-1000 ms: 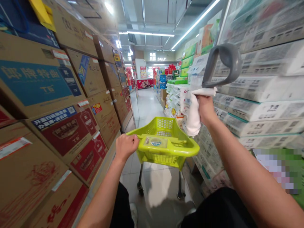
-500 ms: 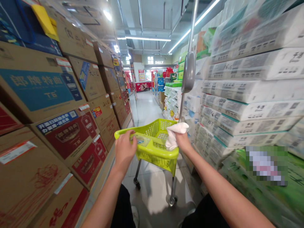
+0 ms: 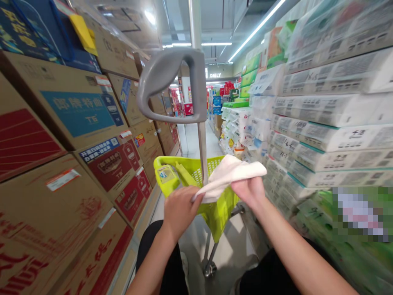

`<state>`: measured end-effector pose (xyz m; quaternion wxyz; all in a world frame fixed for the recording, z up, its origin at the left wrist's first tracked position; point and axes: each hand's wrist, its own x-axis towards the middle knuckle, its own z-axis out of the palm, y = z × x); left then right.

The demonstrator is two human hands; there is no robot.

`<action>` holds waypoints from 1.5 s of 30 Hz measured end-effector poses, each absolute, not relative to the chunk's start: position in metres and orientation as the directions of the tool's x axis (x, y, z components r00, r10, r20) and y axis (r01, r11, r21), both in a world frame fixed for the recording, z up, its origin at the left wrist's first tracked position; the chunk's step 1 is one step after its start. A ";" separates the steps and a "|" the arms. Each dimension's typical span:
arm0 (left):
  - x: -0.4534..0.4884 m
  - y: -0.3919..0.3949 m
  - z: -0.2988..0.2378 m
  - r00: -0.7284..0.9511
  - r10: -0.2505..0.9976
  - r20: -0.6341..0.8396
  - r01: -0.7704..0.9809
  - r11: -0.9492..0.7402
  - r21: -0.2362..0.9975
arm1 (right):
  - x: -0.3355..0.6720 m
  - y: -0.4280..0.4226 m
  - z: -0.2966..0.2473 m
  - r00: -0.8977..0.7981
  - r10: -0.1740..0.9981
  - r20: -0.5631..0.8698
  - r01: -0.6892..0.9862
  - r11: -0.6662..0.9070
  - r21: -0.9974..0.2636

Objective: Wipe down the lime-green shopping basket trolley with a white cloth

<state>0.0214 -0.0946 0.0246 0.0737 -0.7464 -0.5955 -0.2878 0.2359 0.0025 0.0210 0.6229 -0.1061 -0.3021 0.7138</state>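
Note:
A lime-green rolling shopping basket (image 3: 218, 207) stands in the aisle just ahead of me, turned at an angle. Its grey pull handle (image 3: 172, 84) rises on a metal pole (image 3: 202, 151) straight up in front of the camera. A white cloth (image 3: 229, 176) is stretched between both hands at the base of the pole. My left hand (image 3: 179, 209) grips the cloth's near-left end. My right hand (image 3: 249, 191) holds the right end, the cloth draped over its fingers.
Stacked brown, red and blue cardboard cartons (image 3: 80, 135) wall the left side. Shrink-wrapped white and green tissue packs (image 3: 325, 123) are piled high on the right. The tiled aisle floor (image 3: 192, 141) runs on toward distant displays. My dark trousers show at the bottom.
The basket has swung around and come closer, its handle pole now upright in the middle. My left hand left the basket rim and took one end of the cloth; the cloth is spread out.

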 end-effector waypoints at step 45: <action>0.001 -0.039 0.027 -0.351 0.651 0.673 0.831 -0.115 0.544 | 0.333 0.091 0.072 -0.413 0.755 0.510 0.682 0.627 -0.377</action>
